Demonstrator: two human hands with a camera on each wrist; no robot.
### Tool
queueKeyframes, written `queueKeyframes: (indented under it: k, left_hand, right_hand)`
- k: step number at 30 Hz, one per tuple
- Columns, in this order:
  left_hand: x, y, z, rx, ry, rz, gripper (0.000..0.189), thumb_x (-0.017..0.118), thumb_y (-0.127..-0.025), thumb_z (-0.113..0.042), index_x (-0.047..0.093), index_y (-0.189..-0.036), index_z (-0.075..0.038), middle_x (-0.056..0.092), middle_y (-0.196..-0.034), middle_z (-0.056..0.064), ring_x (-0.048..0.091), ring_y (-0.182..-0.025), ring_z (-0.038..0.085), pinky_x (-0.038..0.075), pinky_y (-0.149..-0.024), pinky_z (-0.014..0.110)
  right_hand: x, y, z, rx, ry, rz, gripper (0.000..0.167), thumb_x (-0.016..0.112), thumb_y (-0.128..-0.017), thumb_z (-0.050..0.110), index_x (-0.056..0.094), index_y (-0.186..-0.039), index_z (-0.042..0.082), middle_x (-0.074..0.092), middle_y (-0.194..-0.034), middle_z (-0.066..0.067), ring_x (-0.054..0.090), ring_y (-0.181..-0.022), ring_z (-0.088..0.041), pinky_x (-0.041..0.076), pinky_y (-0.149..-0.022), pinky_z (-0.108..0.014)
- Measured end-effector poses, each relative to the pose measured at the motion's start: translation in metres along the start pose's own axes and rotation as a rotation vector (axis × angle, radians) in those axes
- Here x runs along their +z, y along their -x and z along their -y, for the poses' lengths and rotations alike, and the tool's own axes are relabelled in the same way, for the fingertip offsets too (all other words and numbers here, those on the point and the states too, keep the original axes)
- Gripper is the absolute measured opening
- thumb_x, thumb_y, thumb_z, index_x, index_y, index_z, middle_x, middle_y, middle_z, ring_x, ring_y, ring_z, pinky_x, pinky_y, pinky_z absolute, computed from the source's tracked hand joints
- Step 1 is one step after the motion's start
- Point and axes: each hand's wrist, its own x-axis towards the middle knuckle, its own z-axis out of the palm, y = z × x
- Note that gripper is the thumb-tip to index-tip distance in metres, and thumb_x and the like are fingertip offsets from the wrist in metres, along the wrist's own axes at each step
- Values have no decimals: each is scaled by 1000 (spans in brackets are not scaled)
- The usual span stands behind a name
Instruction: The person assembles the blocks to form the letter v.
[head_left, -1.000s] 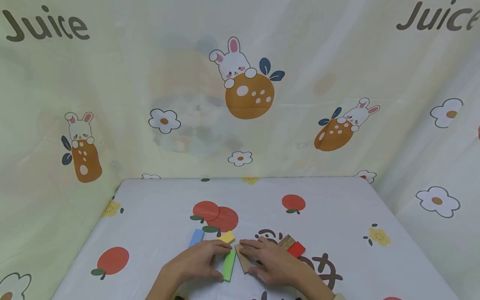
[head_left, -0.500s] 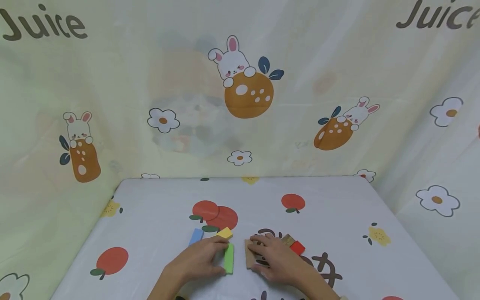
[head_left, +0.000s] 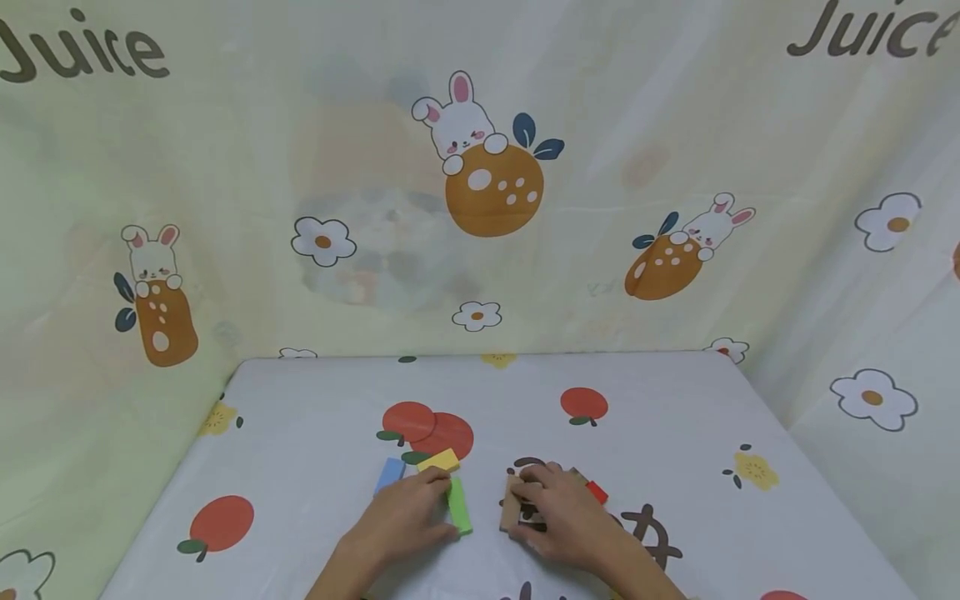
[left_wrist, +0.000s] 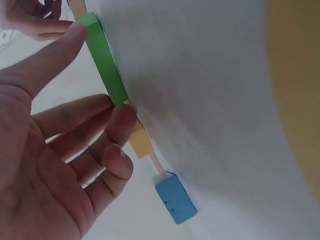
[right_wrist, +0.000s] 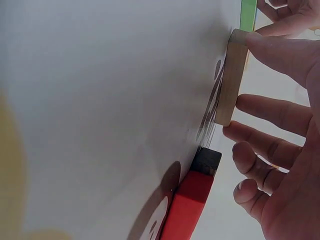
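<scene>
My left hand (head_left: 401, 518) holds a green block (head_left: 458, 507) by its two ends, thumb on the near end and fingertips on the far end. Just beyond those fingers lies a yellow block (head_left: 441, 460), partly covered by a fingertip in the left wrist view. A plain wooden block (head_left: 511, 504) is pinched lengthwise by my right hand (head_left: 567, 518), the thumb at its near end. Both held blocks stay low, close over the white cloth, with a gap between them. The ring and little fingers of my right hand are bent and touch no block.
A blue block (head_left: 389, 475) lies left of the yellow one. Beyond the right hand are a red block (head_left: 597, 492) and a dark-faced block (right_wrist: 206, 161) against it, both partly hidden in the head view. A printed curtain (head_left: 375, 150) hangs behind the cloth-covered table (head_left: 300, 442).
The wooden block has moved right with my right hand, widening the gap. The green block has shifted away from me and turned slightly; the yellow block has shifted left and farther back.
</scene>
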Motion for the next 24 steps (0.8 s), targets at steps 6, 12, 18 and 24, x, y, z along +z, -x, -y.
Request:
queueKeyframes:
  k: [6,12,18,24]
  left_hand:
    - [-1,-1,-1,16,-36,-26,55,87,-86,-41,74,-130,-10,72,-135,2,71,-120,22,62,-101,42]
    - [-2,0,2,63,-45,-88,40,90,-85,-28,79,-122,-15,75,-129,1,73,-112,19,64,-93,37]
    - [-3,-2,-1,57,-69,-93,37,91,-83,-29,82,-115,-15,76,-122,2,73,-104,19,65,-89,36]
    - [-1,-3,-5,16,-72,-65,37,92,-81,-36,83,-112,-16,76,-118,1,73,-101,19,65,-88,37]
  right_hand:
    - [0,2,-4,-26,7,-28,51,83,-89,47,72,-134,25,67,-139,-2,60,-117,-20,56,-97,-50]
    - [-1,4,-12,-70,17,-44,51,84,-89,40,71,-136,25,65,-148,-5,58,-110,-16,55,-89,-40]
    - [-1,2,-12,-80,33,-12,48,81,-91,41,74,-134,23,69,-146,-4,61,-114,-19,56,-88,-40]
    - [-2,3,-10,-79,46,-7,45,81,-91,43,76,-131,22,73,-138,-1,61,-110,-18,56,-87,-39]
